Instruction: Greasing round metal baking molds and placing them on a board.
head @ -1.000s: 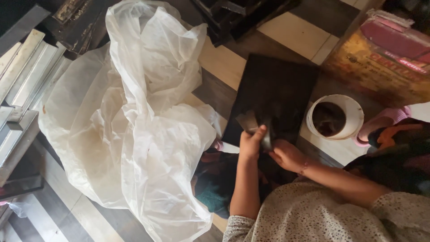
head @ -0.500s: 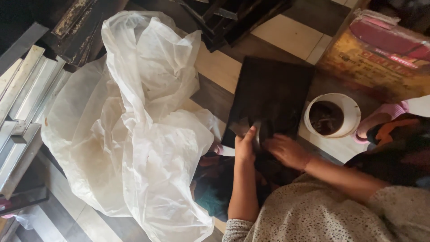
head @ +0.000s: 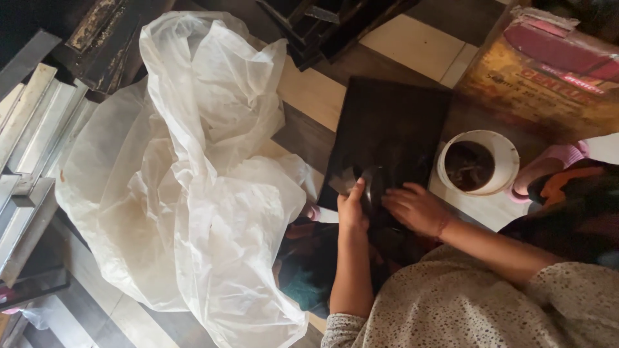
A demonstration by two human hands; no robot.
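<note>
Both hands have slid slightly lower on the glossy black sheet [head: 387, 138]: left hand [head: 351, 209] pinching its crumpled near edge, right hand [head: 418, 207] pressed flat just beside, apparently mid-fold, with flattening the crease likely next.

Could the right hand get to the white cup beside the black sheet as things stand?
Probably yes: the right hand rests on the black sheet, and the white cup stands just beyond it on the floor with nothing between them.
</note>
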